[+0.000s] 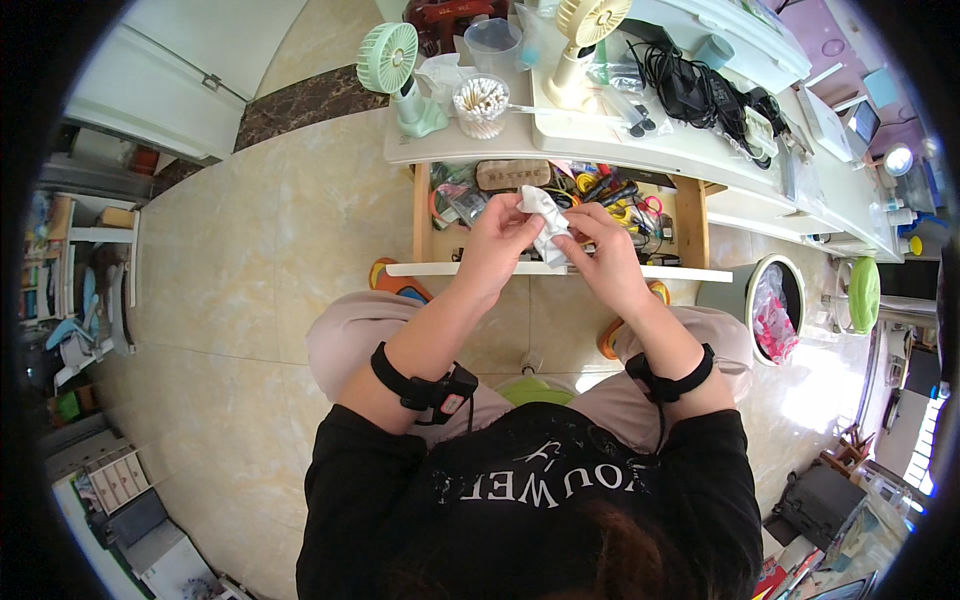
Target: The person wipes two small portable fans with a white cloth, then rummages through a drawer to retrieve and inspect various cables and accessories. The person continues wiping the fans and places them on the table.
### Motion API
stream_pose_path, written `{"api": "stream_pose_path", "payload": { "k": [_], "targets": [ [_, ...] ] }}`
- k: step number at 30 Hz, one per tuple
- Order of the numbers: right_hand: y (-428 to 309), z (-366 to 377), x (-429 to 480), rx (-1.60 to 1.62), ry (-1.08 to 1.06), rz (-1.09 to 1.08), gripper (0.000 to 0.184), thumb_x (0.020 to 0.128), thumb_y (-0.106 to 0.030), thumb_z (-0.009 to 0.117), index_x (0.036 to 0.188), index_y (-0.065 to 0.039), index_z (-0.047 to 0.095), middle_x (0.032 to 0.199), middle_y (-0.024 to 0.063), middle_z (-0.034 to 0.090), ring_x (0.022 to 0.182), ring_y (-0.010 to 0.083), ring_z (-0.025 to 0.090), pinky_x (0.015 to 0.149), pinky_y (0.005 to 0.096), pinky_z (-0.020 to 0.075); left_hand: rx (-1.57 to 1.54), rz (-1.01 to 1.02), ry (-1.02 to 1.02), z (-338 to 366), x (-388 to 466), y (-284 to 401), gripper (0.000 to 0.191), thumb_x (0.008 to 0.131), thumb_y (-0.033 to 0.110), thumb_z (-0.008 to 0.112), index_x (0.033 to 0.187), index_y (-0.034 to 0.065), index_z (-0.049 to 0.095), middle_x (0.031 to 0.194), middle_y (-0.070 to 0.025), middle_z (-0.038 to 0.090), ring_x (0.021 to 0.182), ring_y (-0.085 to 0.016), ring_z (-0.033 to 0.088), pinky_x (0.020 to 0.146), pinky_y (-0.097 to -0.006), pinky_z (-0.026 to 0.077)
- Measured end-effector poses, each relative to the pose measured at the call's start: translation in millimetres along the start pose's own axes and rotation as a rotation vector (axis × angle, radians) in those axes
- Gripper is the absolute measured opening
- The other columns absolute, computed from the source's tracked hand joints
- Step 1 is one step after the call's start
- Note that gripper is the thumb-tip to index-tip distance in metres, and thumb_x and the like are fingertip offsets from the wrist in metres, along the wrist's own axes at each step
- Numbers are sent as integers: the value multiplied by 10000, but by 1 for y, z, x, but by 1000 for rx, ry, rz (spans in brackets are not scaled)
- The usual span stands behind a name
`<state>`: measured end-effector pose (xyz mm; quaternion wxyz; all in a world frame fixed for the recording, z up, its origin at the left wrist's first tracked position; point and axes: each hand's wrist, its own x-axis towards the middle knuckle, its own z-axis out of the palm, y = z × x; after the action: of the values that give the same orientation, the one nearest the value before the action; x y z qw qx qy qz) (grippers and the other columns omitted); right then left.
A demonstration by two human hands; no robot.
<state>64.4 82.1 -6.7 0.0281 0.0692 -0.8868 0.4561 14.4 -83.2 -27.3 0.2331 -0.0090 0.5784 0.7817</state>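
A crumpled white tissue is held between both hands above a pulled-out drawer. My left hand pinches its left side between thumb and fingers. From the right, my right hand grips the lower part of it. Whether the tissue wraps anything cannot be seen. Beneath the hands the drawer holds a brown spectacle case with writing on it, coiled yellow cable, a pink ring-shaped handle and many small mixed items, partly hidden by my hands.
On the desktop stand a green handheld fan, a cream fan, a cup of cotton swabs, a clear plastic cup and tangled black adapters. A lined waste bin is at the right on the floor.
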Motion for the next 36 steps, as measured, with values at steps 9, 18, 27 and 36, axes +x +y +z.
{"api": "stream_pose_path", "payload": {
  "k": [9,18,27,36],
  "targets": [
    [-11,11,120,-238,394,-243,593,762,-235,742,1207,49,472,1087,189,592,1033,312,565,889,390,456,-229,12,300,-29,9,21,229,872,80,625,1068,36,515,956,-40,566,886,-144,570,779,-283,478],
    [-22,53,185,-625,273,34,775,657,-368,768,1210,34,404,1064,213,570,1037,355,554,891,426,450,-328,98,235,-42,6,33,308,915,64,557,1207,34,463,1151,-73,541,1069,-172,544,933,-330,451],
    [-39,-68,84,49,114,-27,902,659,-348,761,1341,35,311,1180,270,548,1100,373,560,950,371,444,-285,78,249,-38,12,28,272,926,22,504,1196,8,472,1179,-96,545,1084,-197,560,930,-345,477],
    [6,-238,46,-252,582,97,834,685,-301,772,1312,34,336,1150,207,542,1071,284,551,941,358,442,-268,86,288,-21,24,12,235,917,31,541,1141,-6,480,1123,-99,546,1055,-197,559,945,-359,472]
  ]
}}
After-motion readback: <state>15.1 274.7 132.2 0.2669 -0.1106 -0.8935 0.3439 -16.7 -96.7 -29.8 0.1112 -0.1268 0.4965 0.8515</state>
